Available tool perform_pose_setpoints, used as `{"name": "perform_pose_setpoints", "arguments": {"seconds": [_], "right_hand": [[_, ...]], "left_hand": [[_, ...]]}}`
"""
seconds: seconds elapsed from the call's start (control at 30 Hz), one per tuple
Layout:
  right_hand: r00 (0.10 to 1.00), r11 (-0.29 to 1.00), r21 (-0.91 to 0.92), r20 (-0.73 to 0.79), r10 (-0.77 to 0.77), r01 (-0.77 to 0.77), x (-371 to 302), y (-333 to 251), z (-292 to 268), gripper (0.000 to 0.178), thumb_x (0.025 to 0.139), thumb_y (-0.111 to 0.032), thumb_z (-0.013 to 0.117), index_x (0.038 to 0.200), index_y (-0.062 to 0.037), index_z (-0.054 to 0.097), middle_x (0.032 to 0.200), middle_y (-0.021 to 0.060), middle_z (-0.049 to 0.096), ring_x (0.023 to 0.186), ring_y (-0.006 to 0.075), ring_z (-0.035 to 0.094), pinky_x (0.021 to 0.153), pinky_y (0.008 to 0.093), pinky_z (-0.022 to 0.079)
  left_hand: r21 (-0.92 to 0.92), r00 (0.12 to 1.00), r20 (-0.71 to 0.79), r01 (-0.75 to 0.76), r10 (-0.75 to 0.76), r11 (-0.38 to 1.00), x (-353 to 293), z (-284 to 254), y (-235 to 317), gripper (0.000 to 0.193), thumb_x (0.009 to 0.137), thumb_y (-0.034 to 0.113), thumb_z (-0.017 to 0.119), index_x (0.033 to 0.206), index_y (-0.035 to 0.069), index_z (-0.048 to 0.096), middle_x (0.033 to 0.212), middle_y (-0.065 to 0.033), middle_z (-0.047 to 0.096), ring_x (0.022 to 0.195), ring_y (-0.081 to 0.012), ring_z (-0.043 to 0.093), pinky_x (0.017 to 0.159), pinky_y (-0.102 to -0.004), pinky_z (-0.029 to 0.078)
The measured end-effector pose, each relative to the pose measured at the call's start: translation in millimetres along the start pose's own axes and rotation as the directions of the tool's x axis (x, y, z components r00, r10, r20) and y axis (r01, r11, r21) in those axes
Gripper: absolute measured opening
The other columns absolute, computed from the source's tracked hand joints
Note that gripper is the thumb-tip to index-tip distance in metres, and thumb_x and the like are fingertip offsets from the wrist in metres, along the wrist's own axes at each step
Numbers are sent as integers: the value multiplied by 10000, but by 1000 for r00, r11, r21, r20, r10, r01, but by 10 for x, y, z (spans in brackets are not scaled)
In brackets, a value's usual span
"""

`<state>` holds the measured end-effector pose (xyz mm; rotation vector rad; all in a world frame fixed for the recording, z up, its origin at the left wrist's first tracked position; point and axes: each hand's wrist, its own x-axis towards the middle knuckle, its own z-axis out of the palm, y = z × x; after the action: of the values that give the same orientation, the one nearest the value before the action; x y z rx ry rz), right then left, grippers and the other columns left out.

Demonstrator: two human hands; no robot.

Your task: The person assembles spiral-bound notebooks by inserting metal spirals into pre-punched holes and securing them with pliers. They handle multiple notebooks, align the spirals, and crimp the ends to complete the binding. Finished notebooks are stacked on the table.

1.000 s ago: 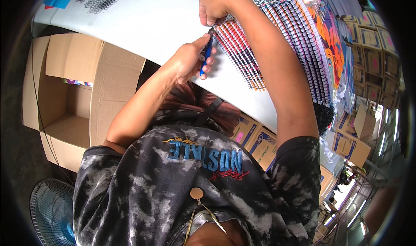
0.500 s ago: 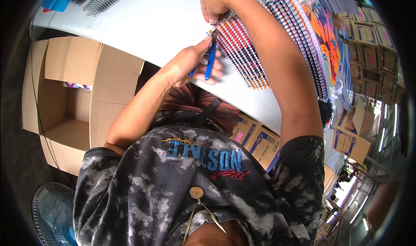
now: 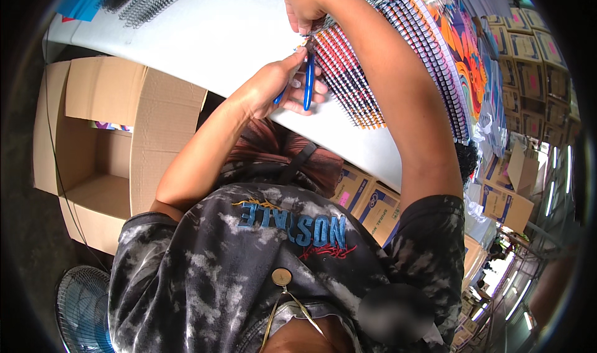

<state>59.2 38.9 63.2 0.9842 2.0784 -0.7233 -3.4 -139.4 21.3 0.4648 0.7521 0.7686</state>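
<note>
My left hand point(image 3: 270, 86) holds pliers with blue handles point(image 3: 310, 82), handles spread apart and thumb along one side. The pliers' dark jaws point away from me, at the near left corner of a row of spiral-bound books point(image 3: 348, 73) with red, white, black and orange page edges. Just beyond the jaws, my right hand point(image 3: 306, 8) bends down over the same corner with fingers closed together. A black spiral coil point(image 3: 323, 23) shows beside its fingertips and runs under my wrist. The exact grip of those fingertips is partly hidden, and the jaws' tips are too small to read.
Loose black coils point(image 3: 158, 2) lie at the far left of the white table point(image 3: 205, 42). An open cardboard box point(image 3: 161, 129) stands left below it. Colourful printed covers point(image 3: 463, 55) are at the right, stacked cartons point(image 3: 535, 61) behind. A fan point(image 3: 84, 306) is at lower left.
The pliers' handles have swung slightly right and stand a little farther apart. My left hand has shifted slightly; my right hand stays at the books' corner.
</note>
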Motion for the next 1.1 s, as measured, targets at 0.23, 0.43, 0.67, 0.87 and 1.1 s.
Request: {"name": "perform_pose_setpoints", "arguments": {"seconds": [0.23,0.43,0.67,0.87,1.1], "right_hand": [[993,977,-212,-119,0,-25,-130,-112,-71,114,601,-37,676,684,39,667,638,149,627,535,215,575,470,366,457],[992,964,-265,-129,-1,-34,-146,-141,-84,122,580,-58,691,628,46,652,598,154,615,512,227,564,462,367,452],[981,936,-316,-159,109,-155,-206,-158,-156,144,638,-93,675,714,30,670,726,156,652,642,237,616,591,389,488],[913,875,-380,152,380,-301,-182,-206,-255,150,682,-88,657,796,6,679,832,162,661,718,247,622,680,391,488],[965,926,-274,-36,261,-260,-238,-131,-271,79,672,-51,666,732,-3,684,751,140,661,657,254,618,621,409,488]], "left_hand": [[101,999,-29,-17,20,995,-32,-6,-26,537,942,504,297,1109,31,490,861,-99,605,825,-226,626,670,-339,523],[61,999,27,-30,28,998,48,60,61,547,949,494,281,1144,25,484,1016,-156,607,886,-239,627,682,-350,520],[104,998,10,-55,54,993,-36,90,24,528,946,496,289,1110,36,491,816,-88,584,724,-195,615,606,-312,523],[101,998,21,-69,67,992,72,160,125,548,947,500,277,1119,26,490,961,-152,618,875,-244,633,700,-357,533],[101,997,29,-71,69,992,11,145,85,541,950,488,283,1136,21,485,974,-158,611,852,-241,632,696,-348,533]]}}
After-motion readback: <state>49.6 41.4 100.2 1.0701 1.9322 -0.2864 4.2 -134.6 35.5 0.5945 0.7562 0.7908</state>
